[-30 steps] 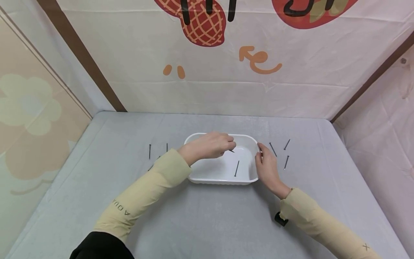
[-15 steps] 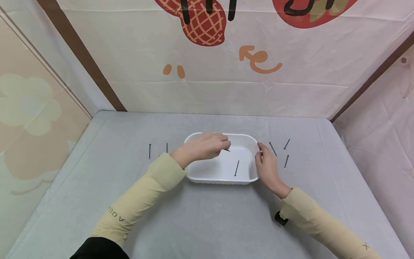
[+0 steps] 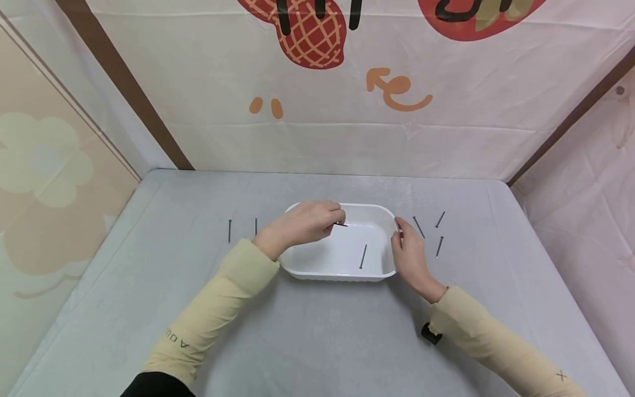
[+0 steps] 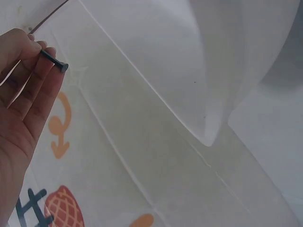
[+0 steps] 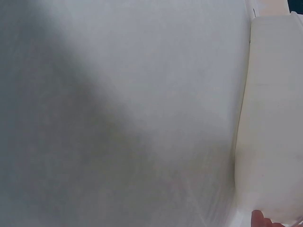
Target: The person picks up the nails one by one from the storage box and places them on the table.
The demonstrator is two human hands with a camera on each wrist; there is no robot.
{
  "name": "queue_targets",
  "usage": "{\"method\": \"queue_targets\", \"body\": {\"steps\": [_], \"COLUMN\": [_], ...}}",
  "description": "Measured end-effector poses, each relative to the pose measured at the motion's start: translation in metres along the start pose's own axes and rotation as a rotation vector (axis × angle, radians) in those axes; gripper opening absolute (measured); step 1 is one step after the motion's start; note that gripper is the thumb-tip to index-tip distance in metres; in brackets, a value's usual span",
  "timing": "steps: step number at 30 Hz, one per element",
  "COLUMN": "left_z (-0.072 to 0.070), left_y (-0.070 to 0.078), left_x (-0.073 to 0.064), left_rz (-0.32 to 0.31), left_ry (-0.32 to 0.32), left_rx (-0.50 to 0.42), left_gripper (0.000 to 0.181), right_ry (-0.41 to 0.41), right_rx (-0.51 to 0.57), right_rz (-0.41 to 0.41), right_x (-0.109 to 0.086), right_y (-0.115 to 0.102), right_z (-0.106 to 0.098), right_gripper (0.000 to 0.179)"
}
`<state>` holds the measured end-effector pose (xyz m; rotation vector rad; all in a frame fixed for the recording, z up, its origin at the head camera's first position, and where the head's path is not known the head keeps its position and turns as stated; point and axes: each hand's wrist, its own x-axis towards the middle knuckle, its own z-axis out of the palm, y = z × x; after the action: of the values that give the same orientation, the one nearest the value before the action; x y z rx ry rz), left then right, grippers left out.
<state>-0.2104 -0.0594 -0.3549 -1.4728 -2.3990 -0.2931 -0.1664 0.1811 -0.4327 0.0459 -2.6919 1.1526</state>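
Note:
Over the left part of a white plastic tray (image 3: 342, 277), my left hand (image 3: 305, 223) pinches a dark nail (image 3: 340, 224) between thumb and fingers. In the left wrist view the nail's flat head (image 4: 64, 68) points away from the fingertips. My right hand (image 3: 414, 262) grips the tray's right rim. Another nail (image 3: 363, 256) lies on the tray floor, right of the middle. The right wrist view shows mostly a pale tray wall (image 5: 270, 118), with only fingertips (image 5: 258, 218) at the lower edge.
Several nails lie on the grey-blue table (image 3: 342, 342): a tilted nail (image 3: 419, 227), an upper nail (image 3: 440, 219) and a lower nail (image 3: 439, 247) on the right; a nail (image 3: 230, 231) and a partly covered nail (image 3: 256, 226) on the left. A printed curtain (image 3: 208, 82) stands behind.
My left hand has moved left over the tray, still holding the nail. The sleeve now covers nails seen earlier at left. My right hand and the tray stay in place.

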Motion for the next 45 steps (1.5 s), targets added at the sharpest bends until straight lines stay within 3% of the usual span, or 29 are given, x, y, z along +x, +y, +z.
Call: {"method": "queue_targets", "body": {"steps": [11,27,37,45], "left_z": [-0.004,-0.011,-0.018,-0.024], "left_y": [-0.003,-0.004,-0.009,-0.010], "left_x": [-0.006,-0.014,-0.025,-0.032], "left_rz": [-0.016,-0.069,-0.128,-0.230], "left_ry": [0.080,0.111,0.088,0.051], "left_rx": [-0.066,-0.175,-0.218,-0.242], "left_gripper": [0.025,0.022,0.018,0.018], "right_ry": [0.006,-0.006,-0.009,-0.017], "right_rx": [-0.007,-0.001,-0.009,-0.004], "right_rz": [0.004,0.006,0.007,0.018], "right_x": [0.000,-0.001,-0.001,-0.001], "right_y": [0.001,0.001,0.001,0.000], "right_z": [0.001,0.000,0.001,0.001], "right_gripper": [0.040,0.040,0.041,0.041]}}
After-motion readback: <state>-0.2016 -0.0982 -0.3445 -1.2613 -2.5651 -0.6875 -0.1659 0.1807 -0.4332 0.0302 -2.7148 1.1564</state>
